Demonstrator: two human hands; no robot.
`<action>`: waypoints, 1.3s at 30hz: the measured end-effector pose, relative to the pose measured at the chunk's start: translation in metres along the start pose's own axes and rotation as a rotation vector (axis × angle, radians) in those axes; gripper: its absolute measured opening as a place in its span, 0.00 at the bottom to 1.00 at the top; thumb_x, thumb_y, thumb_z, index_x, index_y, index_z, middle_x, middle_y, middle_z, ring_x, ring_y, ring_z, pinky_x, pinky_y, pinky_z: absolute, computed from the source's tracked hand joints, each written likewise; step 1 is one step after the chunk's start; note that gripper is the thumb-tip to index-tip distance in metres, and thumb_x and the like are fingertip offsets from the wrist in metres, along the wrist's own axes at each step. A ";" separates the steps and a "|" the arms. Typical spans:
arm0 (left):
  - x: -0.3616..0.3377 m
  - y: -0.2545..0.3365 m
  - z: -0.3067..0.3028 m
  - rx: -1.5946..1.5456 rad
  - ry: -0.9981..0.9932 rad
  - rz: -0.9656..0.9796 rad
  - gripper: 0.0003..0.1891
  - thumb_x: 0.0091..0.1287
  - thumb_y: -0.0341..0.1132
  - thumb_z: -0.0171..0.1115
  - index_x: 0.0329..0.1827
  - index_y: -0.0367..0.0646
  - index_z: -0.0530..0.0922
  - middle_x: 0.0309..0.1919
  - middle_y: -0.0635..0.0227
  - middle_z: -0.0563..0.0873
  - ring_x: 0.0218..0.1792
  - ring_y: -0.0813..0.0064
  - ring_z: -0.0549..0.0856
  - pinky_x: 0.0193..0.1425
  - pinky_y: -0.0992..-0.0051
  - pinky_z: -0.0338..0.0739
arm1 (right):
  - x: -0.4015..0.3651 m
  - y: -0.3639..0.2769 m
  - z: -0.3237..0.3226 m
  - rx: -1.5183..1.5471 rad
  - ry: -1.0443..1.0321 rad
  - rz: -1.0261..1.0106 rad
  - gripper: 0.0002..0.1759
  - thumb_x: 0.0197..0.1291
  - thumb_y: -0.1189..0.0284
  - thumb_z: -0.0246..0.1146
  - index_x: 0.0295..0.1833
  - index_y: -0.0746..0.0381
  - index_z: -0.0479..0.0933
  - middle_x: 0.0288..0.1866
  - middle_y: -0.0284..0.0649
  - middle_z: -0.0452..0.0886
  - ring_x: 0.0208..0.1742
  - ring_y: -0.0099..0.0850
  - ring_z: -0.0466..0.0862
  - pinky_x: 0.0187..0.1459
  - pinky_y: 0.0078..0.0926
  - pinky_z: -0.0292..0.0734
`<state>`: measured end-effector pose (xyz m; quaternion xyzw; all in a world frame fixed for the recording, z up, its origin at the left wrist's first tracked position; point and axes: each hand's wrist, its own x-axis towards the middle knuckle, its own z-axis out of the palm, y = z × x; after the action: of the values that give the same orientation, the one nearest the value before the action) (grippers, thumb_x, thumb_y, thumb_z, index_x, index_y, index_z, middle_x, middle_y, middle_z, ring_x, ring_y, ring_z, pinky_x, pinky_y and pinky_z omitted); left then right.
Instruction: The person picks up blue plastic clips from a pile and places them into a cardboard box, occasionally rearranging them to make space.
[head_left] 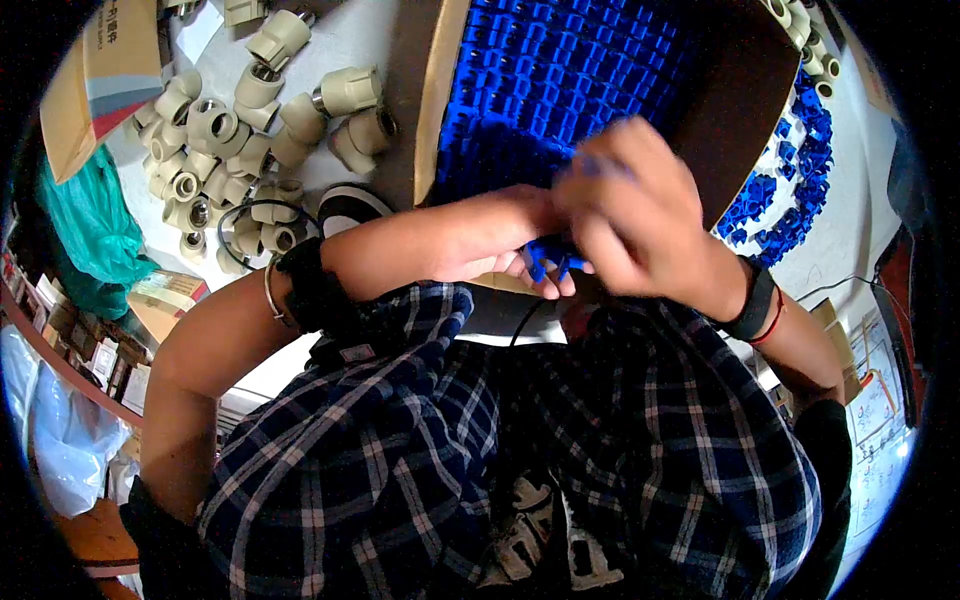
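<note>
My left hand (pixel 480 240) and my right hand (pixel 630 215) meet in front of my plaid shirt and together grip a small blue plastic piece (pixel 548 258). Only a little of the piece shows below the fingers. My right hand is blurred and covers most of it. Just behind my hands stands an open cardboard box (pixel 425 100) packed with rows of the same blue pieces (pixel 560 70). I wear a dark band and a metal bangle on the left wrist, a dark band and a red cord on the right.
Several beige pipe fittings (pixel 250 110) lie heaped on the white table at the left. Loose blue pieces (pixel 790 170) are scattered right of the box. A small carton (pixel 100 70) and green cloth (pixel 85 230) are at the far left.
</note>
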<state>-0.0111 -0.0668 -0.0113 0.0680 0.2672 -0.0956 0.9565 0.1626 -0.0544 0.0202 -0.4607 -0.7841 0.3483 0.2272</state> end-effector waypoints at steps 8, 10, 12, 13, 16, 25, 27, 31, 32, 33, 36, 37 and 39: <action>0.007 -0.012 -0.006 0.584 0.109 -0.088 0.11 0.68 0.39 0.56 0.38 0.40 0.80 0.30 0.71 0.82 0.29 0.80 0.81 0.32 0.77 0.78 | 0.016 0.013 0.019 -0.352 -0.390 0.264 0.23 0.60 0.52 0.62 0.42 0.64 0.75 0.28 0.50 0.82 0.30 0.47 0.85 0.28 0.43 0.80; 0.005 -0.009 -0.005 0.556 0.106 -0.064 0.11 0.68 0.39 0.56 0.38 0.40 0.80 0.31 0.71 0.83 0.30 0.79 0.81 0.33 0.77 0.78 | 0.021 0.015 0.025 -0.338 -0.408 0.279 0.25 0.60 0.50 0.60 0.40 0.64 0.76 0.25 0.49 0.82 0.28 0.48 0.85 0.26 0.44 0.80; 0.003 -0.006 -0.004 0.532 0.090 -0.046 0.11 0.68 0.39 0.56 0.38 0.40 0.80 0.31 0.71 0.83 0.30 0.79 0.82 0.33 0.77 0.78 | 0.025 0.017 0.028 -0.320 -0.435 0.290 0.25 0.60 0.50 0.60 0.39 0.65 0.77 0.25 0.49 0.82 0.28 0.48 0.85 0.27 0.44 0.80; 0.002 -0.005 -0.004 0.508 0.072 -0.031 0.11 0.67 0.39 0.56 0.38 0.40 0.80 0.31 0.71 0.83 0.31 0.79 0.82 0.33 0.77 0.78 | 0.027 0.017 0.029 -0.300 -0.461 0.306 0.26 0.61 0.49 0.60 0.38 0.65 0.77 0.24 0.50 0.82 0.28 0.48 0.85 0.27 0.43 0.80; 0.002 -0.005 -0.004 0.486 0.075 -0.044 0.11 0.67 0.39 0.56 0.37 0.40 0.80 0.32 0.71 0.83 0.32 0.79 0.82 0.33 0.77 0.78 | 0.029 0.016 0.030 -0.315 -0.502 0.338 0.25 0.59 0.49 0.61 0.36 0.65 0.78 0.24 0.50 0.82 0.28 0.48 0.85 0.28 0.44 0.81; 0.003 -0.005 -0.007 0.510 0.113 -0.035 0.12 0.68 0.40 0.55 0.37 0.40 0.80 0.33 0.70 0.83 0.31 0.77 0.83 0.34 0.76 0.79 | 0.033 0.019 0.030 -0.216 -0.503 0.448 0.23 0.54 0.50 0.63 0.34 0.63 0.82 0.27 0.49 0.84 0.32 0.49 0.85 0.34 0.47 0.82; 0.003 -0.005 -0.006 0.506 0.118 -0.027 0.12 0.68 0.40 0.55 0.37 0.40 0.80 0.32 0.70 0.83 0.30 0.77 0.84 0.33 0.76 0.79 | 0.034 0.018 0.030 -0.229 -0.511 0.467 0.23 0.54 0.50 0.64 0.35 0.62 0.82 0.28 0.49 0.84 0.32 0.48 0.86 0.34 0.47 0.82; 0.003 -0.004 -0.006 0.508 0.127 -0.015 0.12 0.68 0.40 0.54 0.37 0.40 0.80 0.31 0.70 0.83 0.30 0.77 0.84 0.33 0.76 0.79 | 0.035 0.016 0.029 -0.255 -0.526 0.500 0.23 0.53 0.50 0.64 0.35 0.62 0.83 0.28 0.48 0.84 0.33 0.48 0.86 0.35 0.46 0.82; 0.003 -0.004 -0.006 0.509 0.126 -0.015 0.12 0.68 0.40 0.54 0.37 0.40 0.80 0.31 0.70 0.83 0.30 0.77 0.84 0.33 0.76 0.79 | 0.034 0.016 0.029 -0.256 -0.526 0.500 0.23 0.53 0.50 0.64 0.35 0.62 0.83 0.28 0.48 0.84 0.33 0.48 0.86 0.35 0.46 0.82; 0.003 -0.004 -0.005 0.505 0.131 -0.022 0.12 0.68 0.40 0.54 0.37 0.40 0.80 0.31 0.70 0.83 0.30 0.77 0.84 0.33 0.77 0.78 | 0.034 0.016 0.028 -0.252 -0.520 0.498 0.23 0.53 0.50 0.64 0.35 0.61 0.83 0.28 0.48 0.84 0.33 0.48 0.86 0.35 0.46 0.82; 0.003 -0.004 -0.005 0.507 0.138 -0.018 0.12 0.68 0.40 0.54 0.36 0.40 0.80 0.31 0.71 0.82 0.30 0.78 0.83 0.33 0.77 0.78 | 0.034 0.016 0.028 -0.241 -0.519 0.501 0.23 0.53 0.50 0.64 0.35 0.61 0.83 0.28 0.48 0.84 0.33 0.48 0.86 0.35 0.46 0.82; 0.004 -0.005 -0.006 0.513 0.138 -0.008 0.12 0.68 0.40 0.54 0.36 0.40 0.80 0.31 0.71 0.82 0.30 0.78 0.83 0.32 0.77 0.78 | 0.034 0.015 0.028 -0.234 -0.524 0.507 0.22 0.53 0.50 0.64 0.35 0.61 0.83 0.28 0.48 0.84 0.33 0.48 0.86 0.35 0.46 0.82; 0.004 -0.006 -0.007 0.524 0.137 0.004 0.12 0.68 0.39 0.54 0.36 0.40 0.80 0.31 0.72 0.82 0.30 0.79 0.82 0.33 0.77 0.78 | 0.034 0.016 0.028 -0.245 -0.526 0.503 0.22 0.53 0.50 0.64 0.35 0.61 0.83 0.29 0.48 0.84 0.33 0.48 0.86 0.36 0.46 0.82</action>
<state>-0.0125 -0.0725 -0.0200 0.3199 0.2972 -0.1545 0.8862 0.1364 -0.0288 -0.0093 -0.5574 -0.7137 0.4034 -0.1311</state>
